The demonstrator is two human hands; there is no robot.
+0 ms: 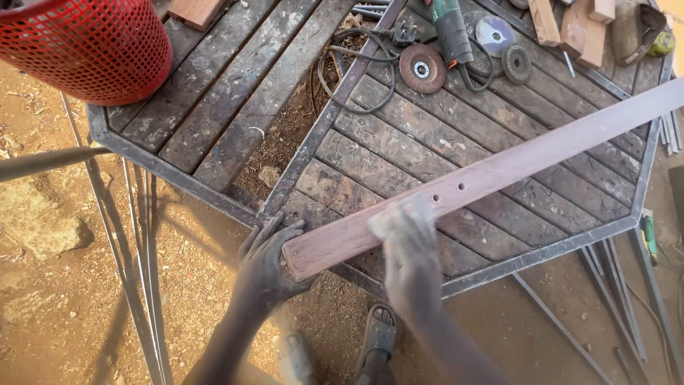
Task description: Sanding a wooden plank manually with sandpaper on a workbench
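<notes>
plank [491,175]: 1, 2 holes | left hand [267,260] steadies end | right hand [406,235] on top

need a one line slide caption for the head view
Left hand braces the end of a long wooden plank on a metal-framed slatted table; blurred right hand rests on it.

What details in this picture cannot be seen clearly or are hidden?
- Right hand on the long wooden plank: motion blur in the head view hides whether it holds anything.
- Plank's far end: cut off by the right frame edge.
- Left hand: its palm is hidden behind the plank's near end.
- Red plastic basket: cut off by the top edge; contents unseen.
- Angle grinder: its upper body is cropped at the top.
</notes>
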